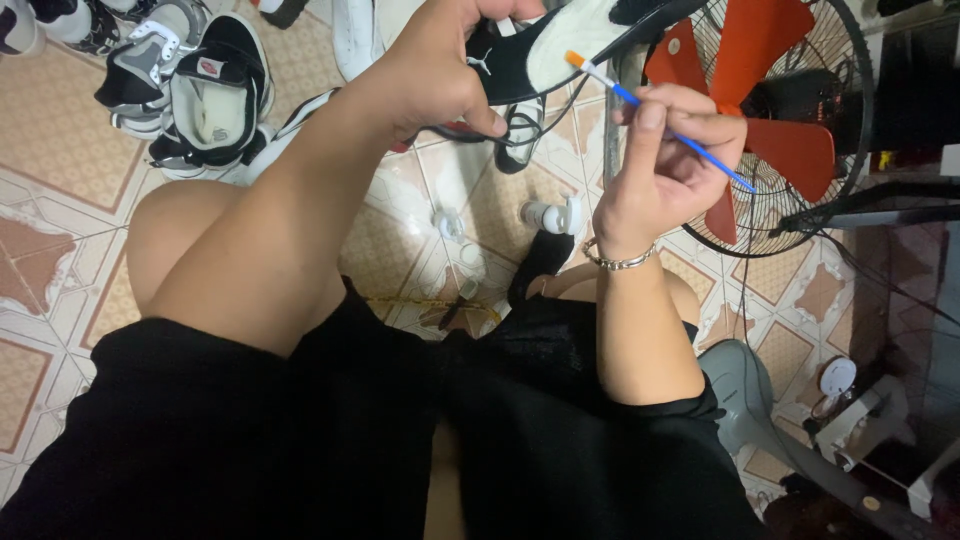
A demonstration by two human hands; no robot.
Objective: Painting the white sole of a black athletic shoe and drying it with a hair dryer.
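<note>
My left hand [440, 70] grips a black and white sneaker [560, 45] at the top of the view, its loose laces hanging below. My right hand [665, 165] holds a thin blue paintbrush [660, 120] with an orange tip. The brush tip touches the shoe's white part. A metal bracelet [615, 260] circles my right wrist. Both forearms reach up from my lap, which is covered in black cloth.
Several black and white sneakers [200, 90] lie on the tiled floor at upper left. A floor fan with red blades [770, 110] stands at right, with its grey base [745, 395] by my knee. A small white bottle [550, 215] lies on the tiles.
</note>
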